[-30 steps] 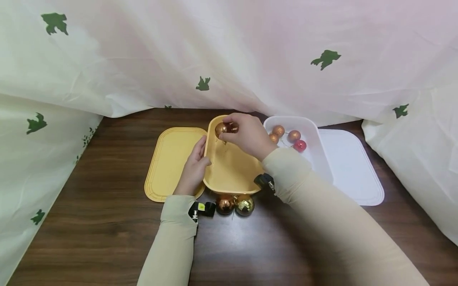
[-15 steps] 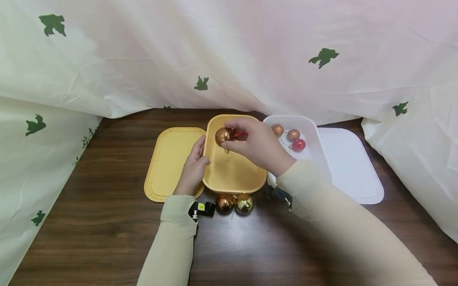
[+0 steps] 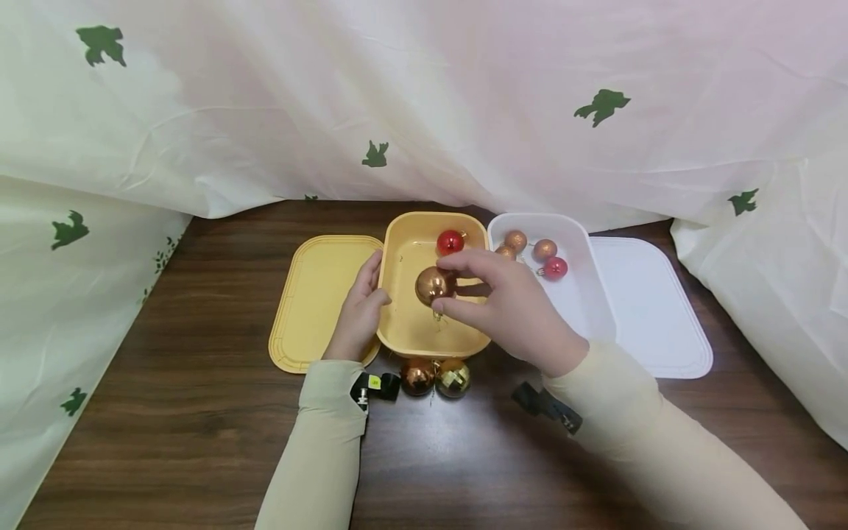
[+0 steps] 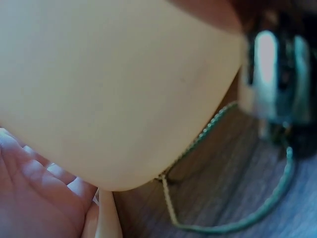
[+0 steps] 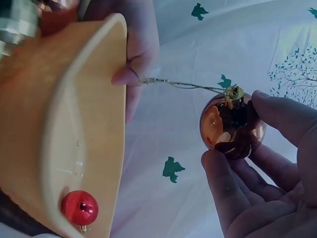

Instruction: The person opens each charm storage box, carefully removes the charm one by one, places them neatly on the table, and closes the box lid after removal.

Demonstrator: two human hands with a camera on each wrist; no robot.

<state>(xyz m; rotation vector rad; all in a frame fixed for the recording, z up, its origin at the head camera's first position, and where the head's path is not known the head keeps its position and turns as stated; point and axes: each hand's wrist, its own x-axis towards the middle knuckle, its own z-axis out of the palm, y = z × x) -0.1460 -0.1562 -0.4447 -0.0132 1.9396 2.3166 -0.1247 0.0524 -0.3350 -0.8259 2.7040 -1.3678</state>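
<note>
Drawn nearer the person, copper ball (image 3: 433,285) pinched in right hand (image 3: 520,313) | Red ball (image 3: 450,242) revealed inside yellow tub (image 3: 414,335), left hand (image 3: 356,313) gripping its rim | Release seemingly not yet made

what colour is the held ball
The ball is shiny copper, clearest in the right wrist view.

Dark wood-grain tabletop (image 3: 199,397), yellow lid (image 3: 321,302) at left, yellow box (image 3: 411,335) in the middle, copper bauble (image 3: 417,378) and gold bauble (image 3: 453,380) just in front, white box (image 3: 586,305), white lid (image 3: 652,309) at right.
</note>
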